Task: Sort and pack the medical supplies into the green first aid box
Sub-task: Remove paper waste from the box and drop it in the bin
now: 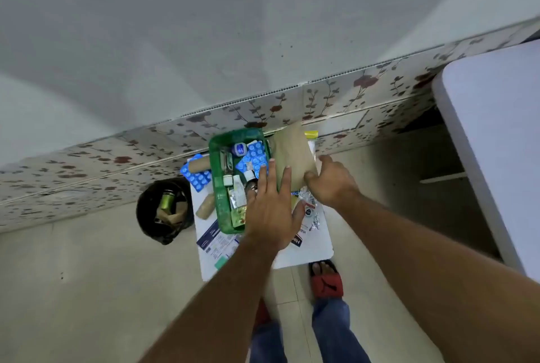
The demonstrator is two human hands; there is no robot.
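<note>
The green first aid box (218, 187) sits on a small white table (309, 248) and holds blue pill strips (257, 155), small bottles (237, 187) and a round blue tin (239, 148). My right hand (331, 181) grips the lower edge of a brown paper envelope (292, 152) tilted beside the box's right side. My left hand (273, 207) is spread flat with fingers apart over the box's right edge, its fingertips touching the envelope. Outside the box on the left lie a tan bandage roll (198, 164), another blue pill strip (196, 178) and a beige roll (205, 206).
A black bin (163, 210) with rubbish stands on the floor left of the table. Foil strips (309, 202) and printed leaflets (217, 242) lie on the tabletop. A floral-tiled wall (336, 96) runs behind. A white surface (496, 140) is at the right. My feet are below.
</note>
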